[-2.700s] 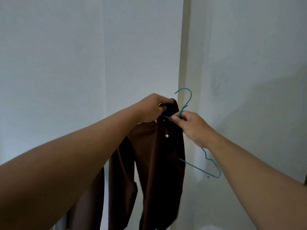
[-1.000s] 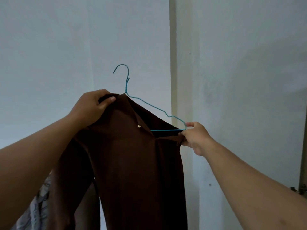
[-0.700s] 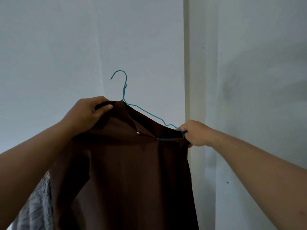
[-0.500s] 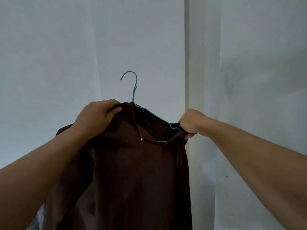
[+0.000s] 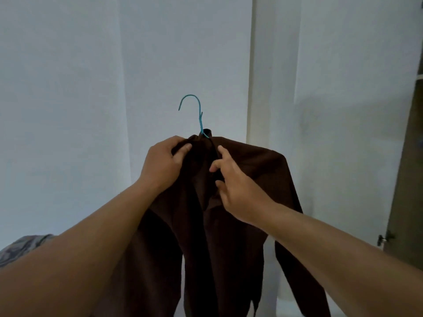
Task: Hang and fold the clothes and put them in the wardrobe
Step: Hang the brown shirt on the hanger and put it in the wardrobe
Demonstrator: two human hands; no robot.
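My left hand [image 5: 163, 164] grips the brown shirt [image 5: 231, 225] at its collar, held up before the white wall [image 5: 68, 88]. My right hand [image 5: 235, 181] touches the placket, fingers loosely spread. Teal hanger [image 5: 198, 115] hook pokes above the neck.

Dim, flat light (soft shadows); wide-angle edge bending.

Both bare forearms reach forward and upward, converging at chest height. The left hand [image 5: 163, 164] curls its fingers and thumb tight in a pinching grip, while the right hand [image 5: 237, 188] spreads its fingers loosely, index finger extended, thumb pointing left.
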